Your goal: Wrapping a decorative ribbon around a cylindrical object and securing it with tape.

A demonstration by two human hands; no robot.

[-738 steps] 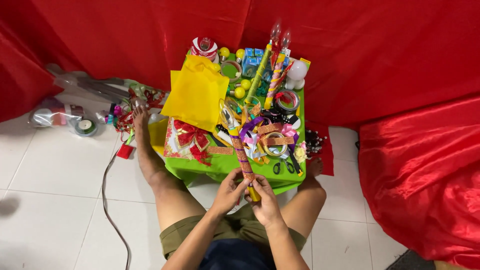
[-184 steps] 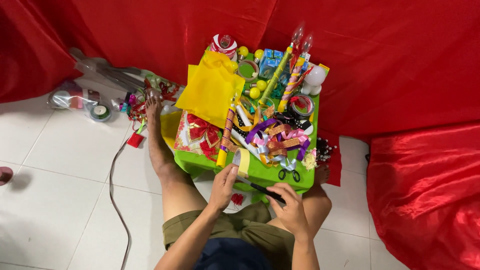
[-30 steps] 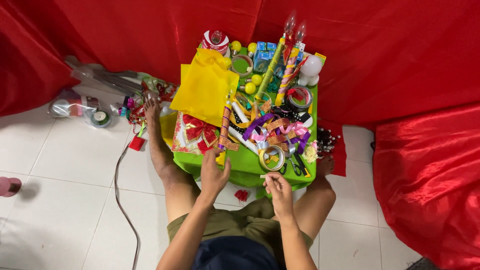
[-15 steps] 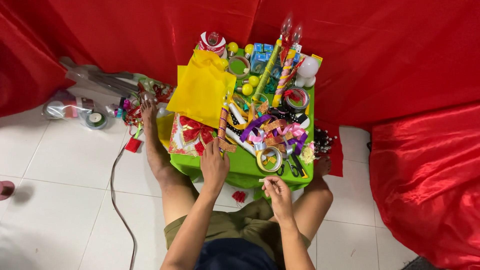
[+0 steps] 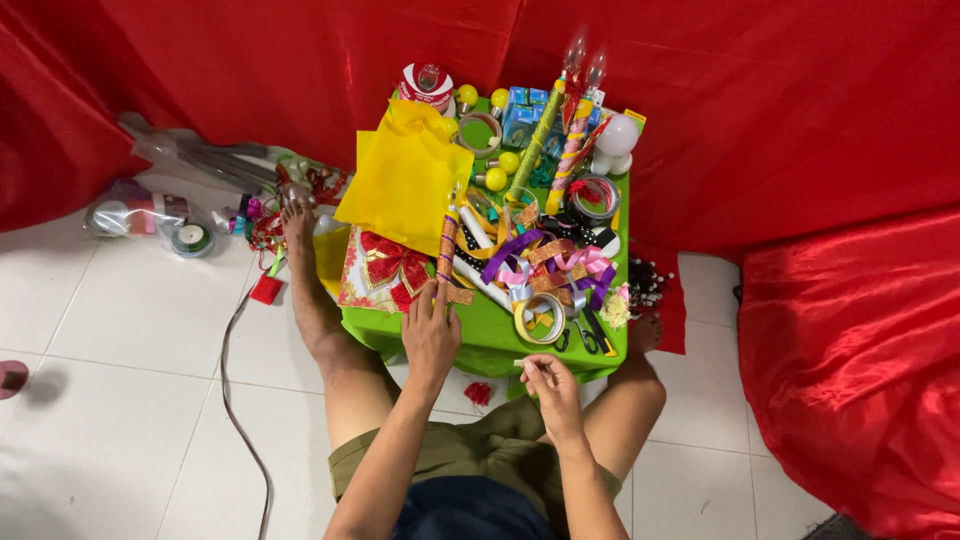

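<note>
Clutter is the main hazard: the small green surface (image 5: 480,335) is packed with ribbons, rolls and bulbs, so a careless sweep of either arm could knock the tape roll (image 5: 540,320) or the scissors (image 5: 590,335) over the near edge onto the tiled floor. The left hand (image 5: 430,335) lies flat with its fingers spread open, the tips touching the lower end of the gold-banded stick (image 5: 447,250), just beside the red bow card (image 5: 385,270). If that hand pushes unevenly, I judge the stick could roll under the yellow paper (image 5: 405,180). The right hand (image 5: 548,385) hovers off the front edge, its fingers pinched on a small pale strip (image 5: 522,362) that could easily fold or stick to itself. Compared with half a second ago, the left hand sits slightly nearer the stick, while the right hand has hardly shifted.
</note>
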